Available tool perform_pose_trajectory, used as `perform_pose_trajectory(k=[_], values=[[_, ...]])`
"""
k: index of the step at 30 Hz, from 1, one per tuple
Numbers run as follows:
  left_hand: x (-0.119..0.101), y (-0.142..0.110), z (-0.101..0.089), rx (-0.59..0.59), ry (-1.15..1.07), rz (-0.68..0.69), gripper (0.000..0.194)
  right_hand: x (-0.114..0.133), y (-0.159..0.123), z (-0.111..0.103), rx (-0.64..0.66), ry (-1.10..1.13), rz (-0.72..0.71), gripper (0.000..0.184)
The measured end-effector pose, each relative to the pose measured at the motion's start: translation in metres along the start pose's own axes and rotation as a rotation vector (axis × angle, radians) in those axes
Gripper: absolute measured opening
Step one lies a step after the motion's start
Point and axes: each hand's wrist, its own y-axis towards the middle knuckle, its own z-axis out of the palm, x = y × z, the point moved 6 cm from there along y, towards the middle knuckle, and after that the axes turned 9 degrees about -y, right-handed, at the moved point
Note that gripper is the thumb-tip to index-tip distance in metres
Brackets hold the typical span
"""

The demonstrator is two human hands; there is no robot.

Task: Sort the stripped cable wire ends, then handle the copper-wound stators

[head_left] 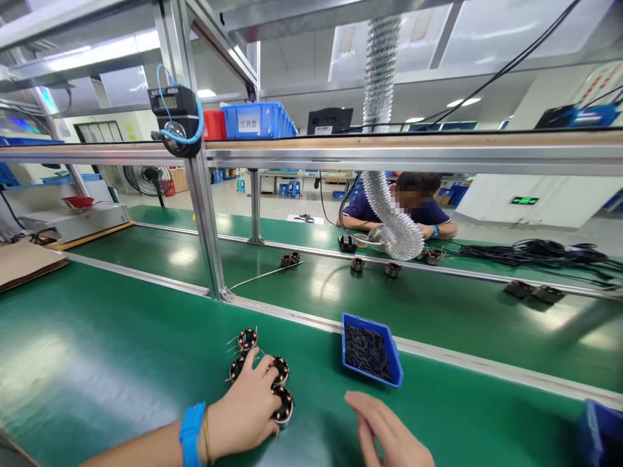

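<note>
My left hand (249, 405), with a blue wristband, reaches over a cluster of round motor stators with copper windings. Its thumb and a finger close on the rim of the nearest stator (285, 410); the other fingers lie over the stators behind it. One more stator (248, 338) with loose wire ends sits just beyond the fingertips. My right hand (387, 431) hovers at the lower middle, fingers stretched out, nothing visible in it. Beyond it stands a blue bin (372, 375) full of short black strips or tubes.
An aluminium rail (311, 320) and upright post (202, 220) divide the green bench. Farther back are more stators (357, 264), a hanging flexible duct (382, 97), black cables (540, 250) and a seated co-worker (360, 211). Another blue bin (596, 428) is at lower right.
</note>
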Motion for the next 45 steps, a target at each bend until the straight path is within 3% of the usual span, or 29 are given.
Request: perform_pose_trajectory(k=[4,7,13,16,19,22,25,28,31,34,36,38,41,43,45], values=[[0.007,0.011,-0.008,-0.014,-0.089,0.073,0.022,-0.062,0.038,0.025,0.298,-0.274,0.179,0.028],[0.036,0.042,-0.035,-0.082,-0.144,-0.052,0.018,-0.093,0.059,0.044,0.476,-0.370,0.218,0.022],[0.163,0.137,-0.113,-0.206,0.071,-0.595,0.023,-0.115,0.066,0.066,0.490,-0.399,0.220,0.023],[0.214,0.155,-0.129,-0.197,0.114,-0.811,0.029,-0.122,0.061,0.072,0.468,-0.416,0.233,0.026],[0.234,0.155,-0.132,-0.152,0.122,-0.932,0.033,-0.128,0.056,0.076,0.451,-0.365,0.204,0.026],[0.226,0.154,-0.129,-0.113,0.108,-0.915,0.036,-0.133,0.051,0.076,0.393,-0.313,0.215,0.028],[0.196,0.143,-0.120,-0.043,0.043,-0.740,0.036,-0.138,0.047,0.074,0.315,-0.314,0.267,0.034],[0.145,0.098,-0.095,0.137,-0.091,-0.492,0.021,-0.139,0.047,0.068,0.241,-0.328,0.316,0.041],[0.089,0.028,-0.056,0.247,-0.106,-0.258,0.041,-0.129,0.055,0.050,0.118,-0.353,0.339,0.052],[0.062,-0.023,-0.024,0.039,0.070,-0.269,0.051,-0.103,0.065,0.027,-0.030,-0.249,0.310,0.062],[0.053,-0.039,-0.006,-0.055,0.086,-0.302,0.028,-0.082,0.069,0.017,-0.066,-0.099,0.301,0.059],[0.042,-0.043,0.003,-0.113,0.030,-0.192,0.013,-0.061,0.070,0.012,-0.059,0.070,0.299,0.051],[0.024,-0.042,0.001,-0.201,-0.041,0.026,0.031,-0.037,0.061,0.010,-0.020,0.288,0.328,0.038],[0.019,-0.040,0.003,-0.228,-0.103,0.040,0.034,-0.026,0.048,0.015,0.042,0.411,0.400,0.031],[0.018,-0.037,0.016,-0.178,-0.202,0.019,0.022,-0.016,0.031,0.027,0.135,0.568,0.530,0.029]])
